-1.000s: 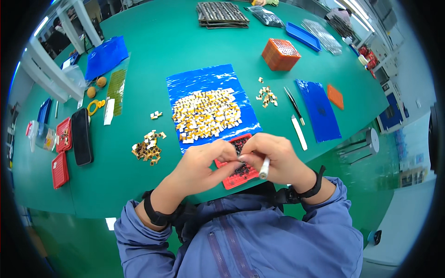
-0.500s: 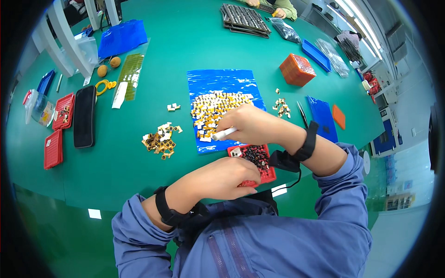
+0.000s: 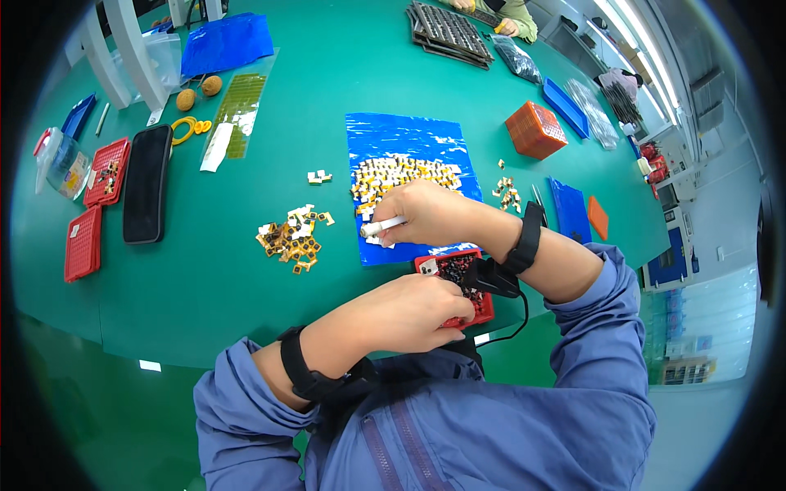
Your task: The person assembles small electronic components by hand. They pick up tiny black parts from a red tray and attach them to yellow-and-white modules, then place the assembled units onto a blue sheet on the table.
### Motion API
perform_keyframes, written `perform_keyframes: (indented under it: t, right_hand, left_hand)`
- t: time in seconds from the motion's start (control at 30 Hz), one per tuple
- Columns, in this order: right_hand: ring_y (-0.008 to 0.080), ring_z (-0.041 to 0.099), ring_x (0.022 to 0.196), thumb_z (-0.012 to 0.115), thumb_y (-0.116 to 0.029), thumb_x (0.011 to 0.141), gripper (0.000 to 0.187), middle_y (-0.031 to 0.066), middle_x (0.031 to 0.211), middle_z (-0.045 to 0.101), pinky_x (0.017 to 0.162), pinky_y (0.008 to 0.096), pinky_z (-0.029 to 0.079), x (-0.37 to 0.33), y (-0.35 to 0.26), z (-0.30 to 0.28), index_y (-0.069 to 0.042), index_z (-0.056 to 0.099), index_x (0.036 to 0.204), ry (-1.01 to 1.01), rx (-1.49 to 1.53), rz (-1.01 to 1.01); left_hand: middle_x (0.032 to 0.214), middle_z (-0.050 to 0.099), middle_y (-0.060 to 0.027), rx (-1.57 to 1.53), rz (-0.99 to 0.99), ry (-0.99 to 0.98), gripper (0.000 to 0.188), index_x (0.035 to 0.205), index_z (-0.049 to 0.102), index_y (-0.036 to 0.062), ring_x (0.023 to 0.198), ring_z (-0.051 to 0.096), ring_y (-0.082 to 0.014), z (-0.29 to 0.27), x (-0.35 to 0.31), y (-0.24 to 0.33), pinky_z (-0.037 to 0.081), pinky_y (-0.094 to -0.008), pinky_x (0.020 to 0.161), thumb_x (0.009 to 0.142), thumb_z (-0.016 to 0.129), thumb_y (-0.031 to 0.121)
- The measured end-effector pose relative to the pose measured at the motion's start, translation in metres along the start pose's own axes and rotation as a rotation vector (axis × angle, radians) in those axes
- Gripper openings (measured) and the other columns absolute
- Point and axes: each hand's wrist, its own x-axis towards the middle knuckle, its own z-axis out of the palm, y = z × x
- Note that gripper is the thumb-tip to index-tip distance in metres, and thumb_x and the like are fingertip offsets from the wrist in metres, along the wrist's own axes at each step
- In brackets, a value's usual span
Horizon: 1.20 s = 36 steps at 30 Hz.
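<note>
A white pen-like stick (image 3: 385, 225) is held in the closed fingers of my right hand (image 3: 422, 211), its tip over the left edge of a blue sheet (image 3: 409, 131). Small white-and-yellow square pieces (image 3: 401, 176) cover much of that sheet, some hidden by this hand. Closer to me, a red tray (image 3: 490, 315) is filled with tiny black and red parts (image 3: 458, 266). My left hand (image 3: 413, 307) rests over the tray's left side, fingers curled together; whatever they pinch is hidden.
Left of the sheet lies a pile of brownish square pieces (image 3: 291, 237). Beyond it are a black phone-like slab (image 3: 146, 184), red trays (image 3: 83, 244) and a clear jar (image 3: 65, 168). Rightward stand an orange block stack (image 3: 536, 131) and tweezers (image 3: 538, 200). Another person's hand (image 3: 508, 28) shows far off.
The whole view has shifted slightly. My right hand has carried the stick's tip leftward to the sheet's edge. My left hand's fingers have moved a little further over the red tray.
</note>
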Motion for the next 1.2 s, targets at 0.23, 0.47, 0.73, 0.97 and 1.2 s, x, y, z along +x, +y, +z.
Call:
perform_keyframes:
  t: [0.23, 0.47, 0.73, 0.97, 1.2]
  right_hand:
    - [0.0264, 0.062, 0.073, 0.073, -0.019, 0.075, 0.023, 0.0105, 0.080, 0.063, 0.063, 0.0360, 0.047, -0.012, -0.005, -0.018, -0.004, 0.064, 0.091, 0.154, -0.005, -0.045]
    - [0.0191, 0.057, 0.060, 0.072, -0.015, 0.077, 0.017, 0.0064, 0.069, 0.060, 0.057, 0.0289, 0.045, -0.084, -0.010, -0.036, -0.004, 0.064, 0.089, 0.123, -0.138, 0.131]
    - [0.0051, 0.048, 0.068, 0.066, -0.010, 0.084, 0.022, -0.0012, 0.074, 0.053, 0.058, 0.0228, 0.040, -0.131, 0.013, -0.015, -0.003, 0.058, 0.102, 0.407, 0.403, 0.133]
    - [0.0025, 0.042, 0.066, 0.062, -0.011, 0.089, 0.016, -0.0044, 0.075, 0.050, 0.055, 0.0206, 0.034, -0.132, 0.048, -0.007, -0.001, 0.060, 0.102, 0.464, 0.726, 0.030]
    - [0.0020, 0.042, 0.064, 0.061, -0.009, 0.089, 0.013, -0.0052, 0.071, 0.051, 0.053, 0.0203, 0.034, -0.134, 0.064, 0.007, -0.001, 0.063, 0.100, 0.501, 0.722, -0.037]
  left_hand:
    - [0.081, 0.065, -0.0100, 0.035, -0.009, 0.083, 0.019, 0.094, 0.066, 0.0050, 0.075, 0.063, -0.0278, -0.005, -0.001, -0.003, 0.050, -0.0378, 0.068, 0.077, 0.067, 0.013]
    - [0.083, 0.066, -0.0101, -0.012, -0.157, 0.112, 0.013, 0.089, 0.066, 0.0046, 0.076, 0.064, -0.0251, -0.013, 0.002, 0.002, 0.050, -0.0359, 0.067, 0.078, 0.066, 0.010]
    - [0.080, 0.062, -0.0100, 0.533, -0.362, 0.659, 0.012, 0.077, 0.066, 0.0052, 0.080, 0.060, -0.0273, -0.063, -0.027, -0.031, 0.047, -0.0373, 0.072, 0.071, 0.073, 0.012]
    - [0.093, 0.058, -0.0104, 0.615, -0.956, 0.502, 0.015, 0.078, 0.070, 0.0107, 0.097, 0.054, -0.0295, -0.087, -0.048, -0.037, 0.043, -0.0398, 0.083, 0.068, 0.077, 0.020]
    - [0.089, 0.056, -0.0087, 0.557, -0.904, 0.383, 0.014, 0.077, 0.067, 0.0101, 0.093, 0.052, -0.0282, -0.088, -0.050, -0.034, 0.042, -0.0379, 0.082, 0.070, 0.076, 0.019]
